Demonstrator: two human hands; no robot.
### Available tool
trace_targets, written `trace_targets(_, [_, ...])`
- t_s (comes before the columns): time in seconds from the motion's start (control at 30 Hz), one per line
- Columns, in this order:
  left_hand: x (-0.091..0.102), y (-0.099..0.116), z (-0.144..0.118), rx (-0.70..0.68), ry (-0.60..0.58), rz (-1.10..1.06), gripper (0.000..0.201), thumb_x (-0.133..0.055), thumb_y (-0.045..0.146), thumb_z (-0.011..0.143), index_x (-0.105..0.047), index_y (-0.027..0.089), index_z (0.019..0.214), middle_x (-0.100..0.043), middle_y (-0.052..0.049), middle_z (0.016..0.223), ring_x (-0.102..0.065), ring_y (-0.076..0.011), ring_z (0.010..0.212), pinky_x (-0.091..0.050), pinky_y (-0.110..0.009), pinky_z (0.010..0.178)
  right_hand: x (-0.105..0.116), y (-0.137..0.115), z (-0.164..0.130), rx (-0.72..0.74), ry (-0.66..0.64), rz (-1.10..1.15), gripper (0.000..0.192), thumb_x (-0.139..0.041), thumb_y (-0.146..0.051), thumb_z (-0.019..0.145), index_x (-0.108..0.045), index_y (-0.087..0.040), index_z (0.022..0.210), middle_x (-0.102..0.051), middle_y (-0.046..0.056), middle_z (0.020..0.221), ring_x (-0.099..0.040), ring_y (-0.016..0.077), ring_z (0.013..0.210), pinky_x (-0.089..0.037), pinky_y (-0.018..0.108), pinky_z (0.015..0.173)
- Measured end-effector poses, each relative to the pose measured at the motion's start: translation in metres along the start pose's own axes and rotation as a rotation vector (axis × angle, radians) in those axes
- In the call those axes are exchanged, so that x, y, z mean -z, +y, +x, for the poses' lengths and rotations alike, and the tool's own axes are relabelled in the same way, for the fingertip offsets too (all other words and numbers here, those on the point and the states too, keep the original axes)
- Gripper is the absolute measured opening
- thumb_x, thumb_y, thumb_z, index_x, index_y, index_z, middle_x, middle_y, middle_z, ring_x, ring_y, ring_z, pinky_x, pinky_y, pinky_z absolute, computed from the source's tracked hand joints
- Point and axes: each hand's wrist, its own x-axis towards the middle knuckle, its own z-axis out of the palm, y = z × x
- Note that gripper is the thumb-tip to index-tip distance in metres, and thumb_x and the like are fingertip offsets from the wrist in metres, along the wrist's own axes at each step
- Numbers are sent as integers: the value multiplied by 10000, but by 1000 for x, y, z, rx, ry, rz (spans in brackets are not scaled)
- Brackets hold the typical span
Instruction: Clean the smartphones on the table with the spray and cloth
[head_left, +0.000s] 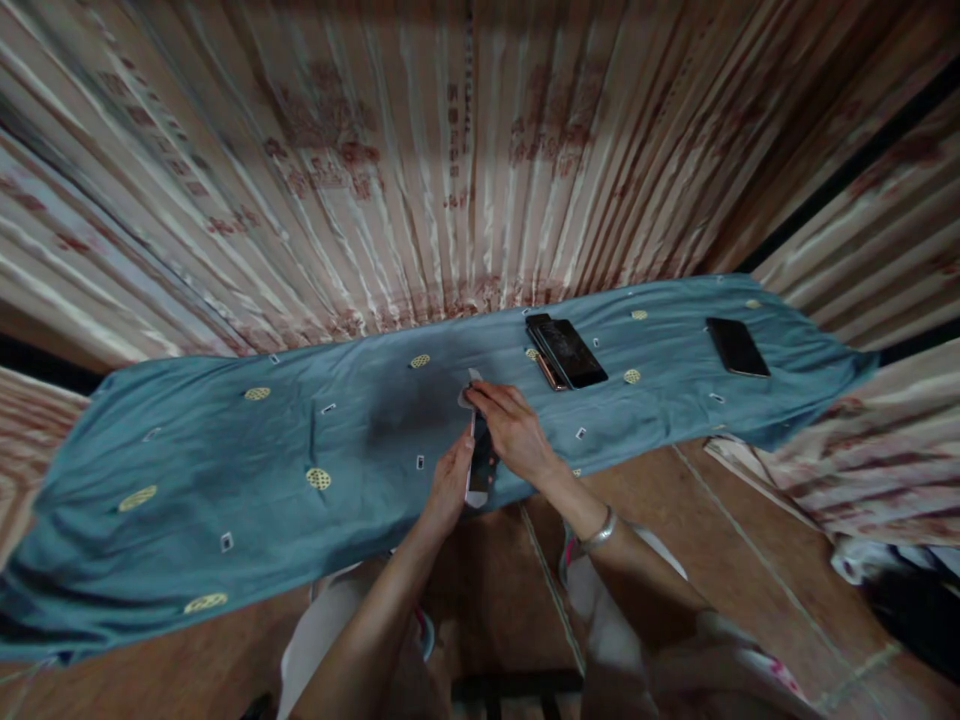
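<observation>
Pleated pink curtains (420, 170) with a faded red print hang behind a long surface draped in a blue-grey cloth (225, 450) dotted with small yellow ovals. At the cloth's near edge, just right of centre, a person holds a slim dark smartphone (480, 462) on edge between both hands. The left hand (448, 490) grips the phone's lower left side, fingers curled around it. The right hand (514, 428) is closed over the upper part, its fingertips pinching a thin pale strip (472, 380) that sticks out at the phone's top end; what the strip is cannot be made out. A silver bangle (600, 530) circles the right wrist.

Farther back on the cloth, to the right of the hands, lies a stack of dark flat phones (568, 352), one with a copper-coloured edge showing beneath. Well apart from it, near the cloth's right end, rests a single black phone (738, 347), screen up. Brown wooden flooring (750, 560) shows below the cloth.
</observation>
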Motion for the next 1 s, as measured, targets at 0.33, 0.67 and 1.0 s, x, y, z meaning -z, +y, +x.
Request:
trace_targets(0.33, [0, 12, -9, 71, 16, -141, 653, -627, 637, 724, -661, 182, 1191, -723, -76, 881, -647, -181, 692, -513, -269, 550, 2, 22, 2, -217, -24, 173, 351, -432, -209, 941, -650, -225, 1215, -710, 62, 1134, -614, 210, 1051, -492, 355, 942])
trace_targets(0.67, [5, 21, -6, 119, 57, -333, 581, -646, 613, 699, -662, 123, 1011, -735, -114, 872, -686, -218, 730, -554, -313, 577, -24, 39, 1, -548, 52, 691, 317, -608, -390, 810, -745, -189, 1012, -750, 55, 968, -673, 207, 875, -517, 339, 832])
trace_targets(1.0, [6, 18, 1, 75, 201, -379, 481, -611, 591, 727, -624, 151, 921, -673, -15, 688, -638, -161, 572, -533, -288, 534, -44, 22, -3, -712, 46, 1019, 338, -712, -456, 701, -766, -206, 922, -732, 32, 867, -654, 170, 787, -526, 298, 738])
